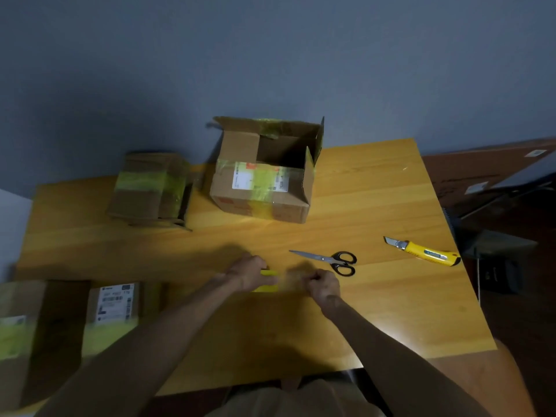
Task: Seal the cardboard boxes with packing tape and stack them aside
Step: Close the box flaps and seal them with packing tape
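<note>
Both forearms reach up from the bottom edge of the frame to the middle of the counter (376, 206). Fingers of my left hand (249, 273) are curled round the yellow tape roll (267, 280). Those of my right hand (323, 285) are bunched in a pinch on what looks like the tape end (293, 278), a blurred strip stretched between the two hands. Scissors (331, 261) lie just above my right hand, and a yellow utility knife (427, 252) sits further right.

Going by how things lie, the job is partly done. Two taped boxes (114, 314) at lower left and a closed box (150, 188) at upper left carry bands of yellow tape and look sealed, though blur hides their seams. Only the open box (261, 188) at upper centre has its flaps up, with tape on its sides alone. Closing, sealing and stacking it is what I judge remains.
</note>
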